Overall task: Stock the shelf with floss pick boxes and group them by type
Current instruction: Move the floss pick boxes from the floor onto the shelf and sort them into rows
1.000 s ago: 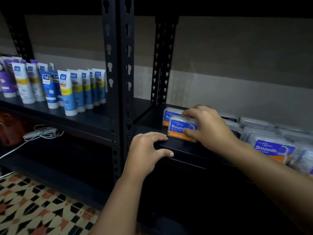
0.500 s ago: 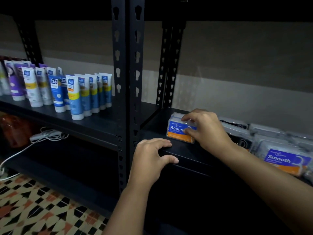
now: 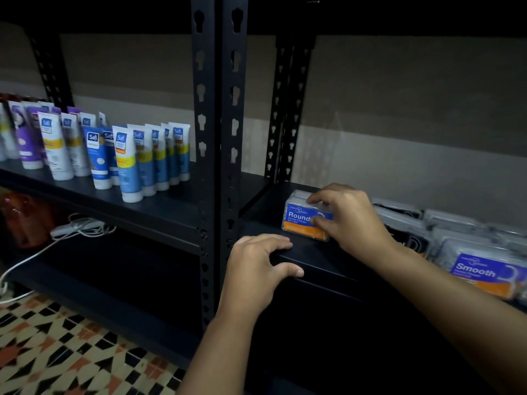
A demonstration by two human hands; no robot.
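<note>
A clear floss pick box with a blue and orange "Round" label [image 3: 298, 220] stands at the left end of the black shelf [image 3: 313, 260]. My right hand [image 3: 350, 218] grips it, fingers over its top and thumb on its front. Behind it a second clear box top shows faintly. My left hand [image 3: 256, 269] holds the shelf's front edge, fingers on top and thumb on the front face. To the right lies a "Smooth" floss pick box [image 3: 482, 277] among several more clear boxes [image 3: 450, 223], partly hidden by my right forearm.
A black perforated upright [image 3: 218, 138] divides the shelving just left of my hands. The left bay holds several standing blue, white and purple tubes [image 3: 128, 158]. Below them lie a white power strip and cable [image 3: 77, 228]. The floor is patterned tile [image 3: 57, 352].
My right hand has pushed the front "Round" box back on the shelf, up against the one behind it. My left hand stays on the shelf edge.
</note>
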